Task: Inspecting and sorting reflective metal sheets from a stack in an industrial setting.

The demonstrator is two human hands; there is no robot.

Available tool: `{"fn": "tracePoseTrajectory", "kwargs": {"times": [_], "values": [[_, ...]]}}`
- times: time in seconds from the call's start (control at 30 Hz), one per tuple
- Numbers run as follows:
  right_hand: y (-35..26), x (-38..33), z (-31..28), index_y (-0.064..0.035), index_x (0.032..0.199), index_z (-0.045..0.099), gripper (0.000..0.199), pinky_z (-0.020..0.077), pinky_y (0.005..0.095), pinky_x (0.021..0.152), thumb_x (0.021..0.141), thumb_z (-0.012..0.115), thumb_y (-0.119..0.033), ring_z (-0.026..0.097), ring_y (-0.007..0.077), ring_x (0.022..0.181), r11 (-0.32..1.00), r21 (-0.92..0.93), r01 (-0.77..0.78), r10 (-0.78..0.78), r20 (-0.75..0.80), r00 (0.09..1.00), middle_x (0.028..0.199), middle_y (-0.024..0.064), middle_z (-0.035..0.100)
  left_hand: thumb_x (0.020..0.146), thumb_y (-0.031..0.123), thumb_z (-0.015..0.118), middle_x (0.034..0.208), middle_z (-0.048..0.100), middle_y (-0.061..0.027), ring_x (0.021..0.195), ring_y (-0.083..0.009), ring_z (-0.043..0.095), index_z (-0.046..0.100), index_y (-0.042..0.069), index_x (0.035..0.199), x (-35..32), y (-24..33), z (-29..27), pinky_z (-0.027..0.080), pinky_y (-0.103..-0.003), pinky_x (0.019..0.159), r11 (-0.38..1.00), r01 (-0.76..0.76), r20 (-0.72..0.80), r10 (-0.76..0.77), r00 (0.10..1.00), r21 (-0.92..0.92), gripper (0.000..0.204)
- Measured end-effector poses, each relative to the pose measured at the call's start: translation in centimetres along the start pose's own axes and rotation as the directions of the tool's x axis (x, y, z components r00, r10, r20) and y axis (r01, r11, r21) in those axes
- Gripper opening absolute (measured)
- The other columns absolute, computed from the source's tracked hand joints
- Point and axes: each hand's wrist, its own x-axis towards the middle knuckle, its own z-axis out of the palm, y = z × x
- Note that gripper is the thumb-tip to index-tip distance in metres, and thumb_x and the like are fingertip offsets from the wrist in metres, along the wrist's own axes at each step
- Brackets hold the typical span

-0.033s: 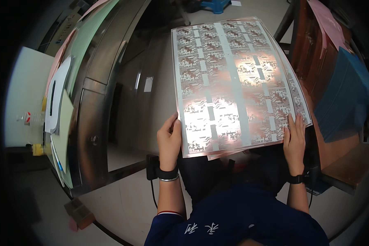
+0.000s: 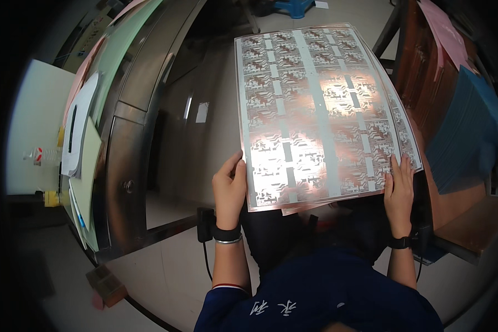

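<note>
Before me are copper-clad circuit board panels (image 2: 330, 133), large thin sheets with repeated copper patterns and pale strips. At least two lie together, slightly fanned, with lower edges showing at the right and along the near side. Glare whitens the near left part of the top panel. At the near left edge, my left hand (image 2: 230, 185) grips the panels, its thumb along the edge and its other fingertips partly hidden. My right hand (image 2: 399, 191) holds the near right corner, thumb and fingers visible on the upper face. Whatever supports the panels from below is hidden.
Left stands a dark metal cabinet (image 2: 128, 149) with papers (image 2: 82, 130) on top and a clear plastic bottle (image 2: 43, 156). On the right, a wooden desk (image 2: 465, 224) carries blue sheets (image 2: 465, 133). A blue stool (image 2: 296, 8) is far ahead; a brown block (image 2: 108, 285) lies low left.
The panels and the surroundings appear slightly further right in the picture. Both hands keep their hold on the panels.
</note>
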Motion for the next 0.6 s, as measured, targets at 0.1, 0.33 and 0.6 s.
{"fn": "tracePoseTrajectory", "kwargs": {"times": [0.1,0.33,0.6], "values": [[0.3,-0.2,-0.2,-0.0067,0.129,0.046,0.039,0.0265,0.0463,0.105,0.091,0.047,-0.014,0.034,0.0358,0.127,1.000,-0.017,-0.015,0.015,0.002,1.000,0.135,0.0218,0.038,0.086,0.012,0.054,0.089,0.066,-0.0207,0.080,-0.0243,0.065,0.060,-0.007,0.105,-0.2,2.3,0.0,0.049,-0.032,0.072,0.988,-0.038,-0.015,0.041,0.999,0.147,0.027],[0.3,-0.1,-0.6,-0.0055,0.127,0.048,0.037,0.0262,0.0459,0.105,0.091,0.047,-0.014,0.034,0.0358,0.128,0.997,0.062,-0.040,0.038,0.028,0.999,0.136,0.0209,0.038,0.088,0.009,0.056,0.084,0.064,-0.0083,0.072,-0.0104,0.057,0.048,-0.006,0.124,-0.5,2.8,-0.8,0.046,-0.022,0.069,0.999,-0.040,-0.051,0.040,0.998,0.002,0.040],[-1.2,-1.2,-0.8,-0.0067,0.131,0.044,0.041,0.0257,0.0465,0.105,0.091,0.047,-0.013,0.032,0.0374,0.128,0.999,-0.034,-0.015,0.017,0.056,0.998,0.136,0.0239,0.036,0.088,0.009,0.056,0.089,0.063,-0.0118,0.076,-0.0088,0.058,0.051,-0.012,0.114,0.4,0.7,-0.7,0.046,-0.020,0.066,0.896,0.230,0.103,-0.206,0.973,-0.379,0.034]]}}
